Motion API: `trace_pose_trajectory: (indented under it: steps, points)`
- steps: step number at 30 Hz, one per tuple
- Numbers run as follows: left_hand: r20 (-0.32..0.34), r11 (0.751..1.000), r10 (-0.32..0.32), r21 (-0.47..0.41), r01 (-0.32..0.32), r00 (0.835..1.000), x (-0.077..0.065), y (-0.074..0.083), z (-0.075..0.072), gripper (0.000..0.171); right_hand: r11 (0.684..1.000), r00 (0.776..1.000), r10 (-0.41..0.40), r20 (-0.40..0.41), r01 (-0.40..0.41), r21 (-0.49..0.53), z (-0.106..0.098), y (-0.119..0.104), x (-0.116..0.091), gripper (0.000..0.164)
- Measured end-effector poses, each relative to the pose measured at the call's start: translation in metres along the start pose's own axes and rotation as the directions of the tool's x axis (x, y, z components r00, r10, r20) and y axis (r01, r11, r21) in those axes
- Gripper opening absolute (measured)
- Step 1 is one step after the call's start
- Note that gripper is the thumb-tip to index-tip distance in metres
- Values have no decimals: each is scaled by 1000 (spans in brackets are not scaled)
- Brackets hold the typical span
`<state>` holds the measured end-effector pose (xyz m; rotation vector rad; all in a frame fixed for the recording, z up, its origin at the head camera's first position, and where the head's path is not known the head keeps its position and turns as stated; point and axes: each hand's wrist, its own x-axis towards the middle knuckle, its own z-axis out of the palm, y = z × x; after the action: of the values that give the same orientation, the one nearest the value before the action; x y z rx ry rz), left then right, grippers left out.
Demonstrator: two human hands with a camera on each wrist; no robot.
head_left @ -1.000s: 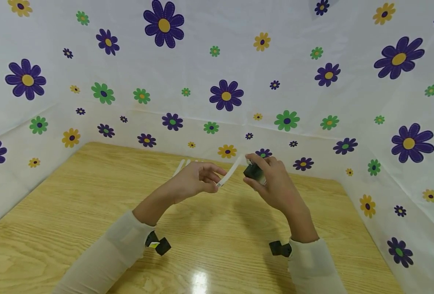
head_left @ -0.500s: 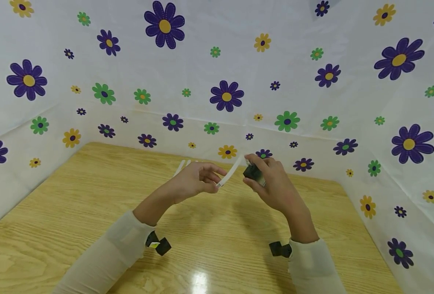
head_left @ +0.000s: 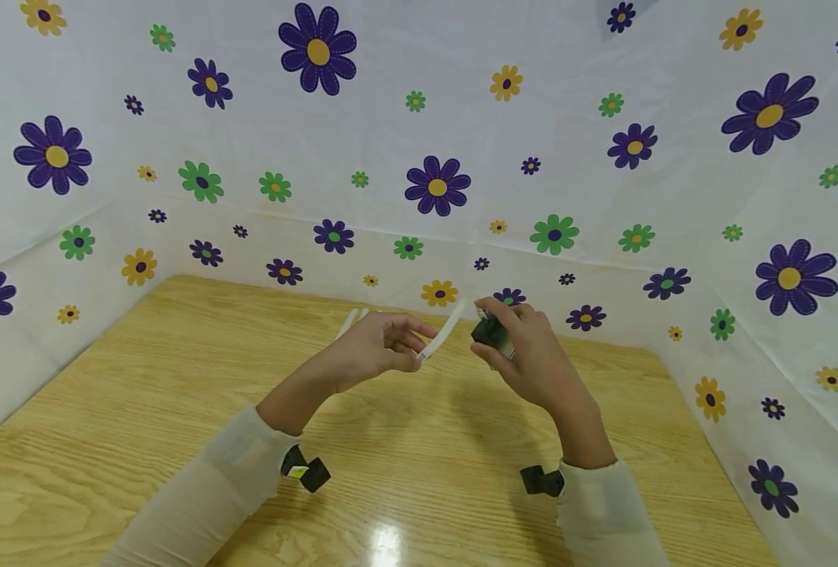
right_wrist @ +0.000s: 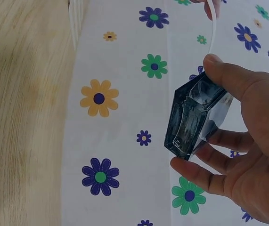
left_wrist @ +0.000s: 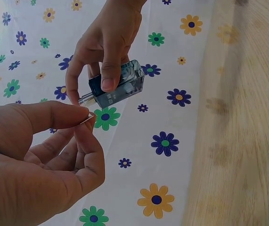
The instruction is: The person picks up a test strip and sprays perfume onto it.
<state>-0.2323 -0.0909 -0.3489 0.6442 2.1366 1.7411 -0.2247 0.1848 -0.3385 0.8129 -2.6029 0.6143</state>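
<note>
In the head view my left hand [head_left: 365, 353] pinches the lower end of a thin white paper test strip [head_left: 445, 331] between thumb and fingers. The strip curves up and to the right, its free end near the spray nozzle. My right hand [head_left: 543, 362] grips a dark glass perfume bottle [head_left: 490, 332] in the air. In the left wrist view the bottle [left_wrist: 120, 87] lies tilted, its metal spray neck [left_wrist: 86, 99] towards the left hand, with a fingertip at the nozzle. The right wrist view shows the base of the bottle [right_wrist: 187, 120], held between thumb and fingers.
More white paper strips [head_left: 346, 323] lie on the wooden table [head_left: 405, 465] behind my left hand, partly hidden by it. A white cloth with printed flowers [head_left: 362, 134] stands around the table's back and sides. Small black cameras [head_left: 313, 474] sit at both wrists.
The strip's free end has shifted slightly left, a little farther from the nozzle. Both hands stay almost where they were, still holding the strip and the bottle.
</note>
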Motion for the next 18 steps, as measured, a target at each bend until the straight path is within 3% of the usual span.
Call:
trace_pose_trajectory:
  steps: [11, 18]
  points:
    - [-7, 999, -21, -37, 21, 1000, 5, -7, 1, 39, 1000, 1000, -6, -13, 6, 7, 0, 4, 0, 60]
    - [-53, 997, -78, -19, 78, 996, 13, -20, 1, 38, 999, 999, 29, 19, -30, 35, 6, 12, 1, 59]
